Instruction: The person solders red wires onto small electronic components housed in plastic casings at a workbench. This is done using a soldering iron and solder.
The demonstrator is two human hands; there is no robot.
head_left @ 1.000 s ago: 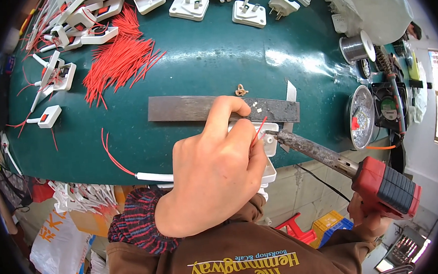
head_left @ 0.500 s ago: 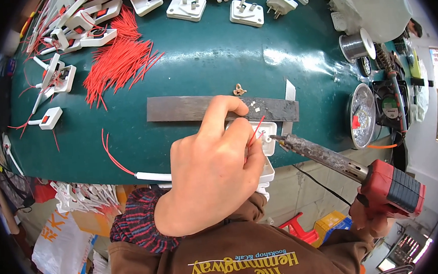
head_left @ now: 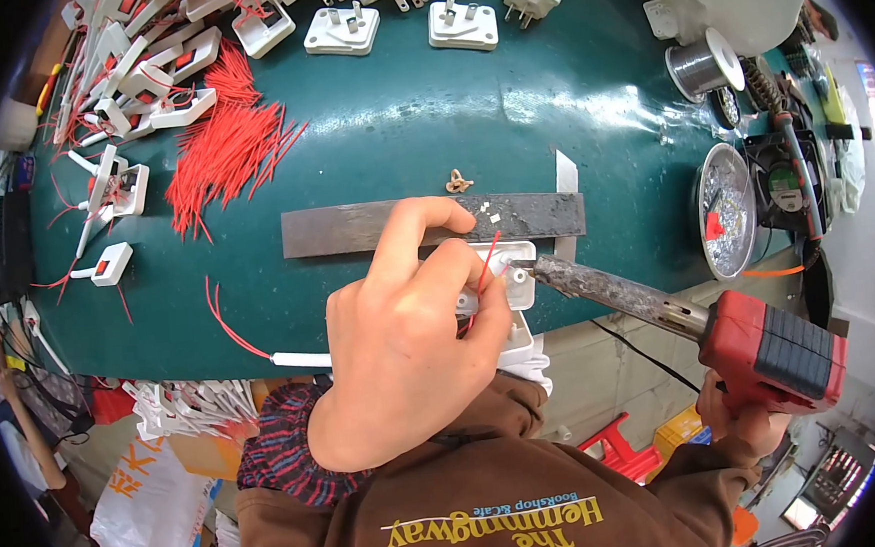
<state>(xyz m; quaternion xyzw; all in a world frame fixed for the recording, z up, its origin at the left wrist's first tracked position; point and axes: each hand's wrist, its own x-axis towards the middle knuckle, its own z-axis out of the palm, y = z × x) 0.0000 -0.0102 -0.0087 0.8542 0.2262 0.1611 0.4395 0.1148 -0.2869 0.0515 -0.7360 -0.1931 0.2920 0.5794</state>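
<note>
My left hand (head_left: pixel 411 325) is closed, with thumb and fingers pinching a thin red wire (head_left: pixel 491 255) over an open white plug housing (head_left: pixel 521 290). Its index finger reaches onto a dark flat metal bar (head_left: pixel 340 229) behind the housing. In my right hand (head_left: pixel 742 420) is a soldering iron (head_left: pixel 660 310) with a red and black handle. The iron's tip points left into the housing, close to the pinched wire. A white cable (head_left: pixel 301 360) with two red wire ends sticks out left from beneath my left hand. My palm hides part of the housing.
Red wires (head_left: pixel 226 166) lie in a pile at the far left, beside white switch housings (head_left: pixel 184 53). Plug bases (head_left: pixel 462 26) stand along the back. At right are a solder spool (head_left: pixel 703 65), a round metal dish (head_left: pixel 725 216) and a black fan (head_left: pixel 783 187).
The iron's tip has moved slightly farther into the housing, nearer my left fingers. My left hand keeps its pinch on the wire. The whole view has shifted a little.
</note>
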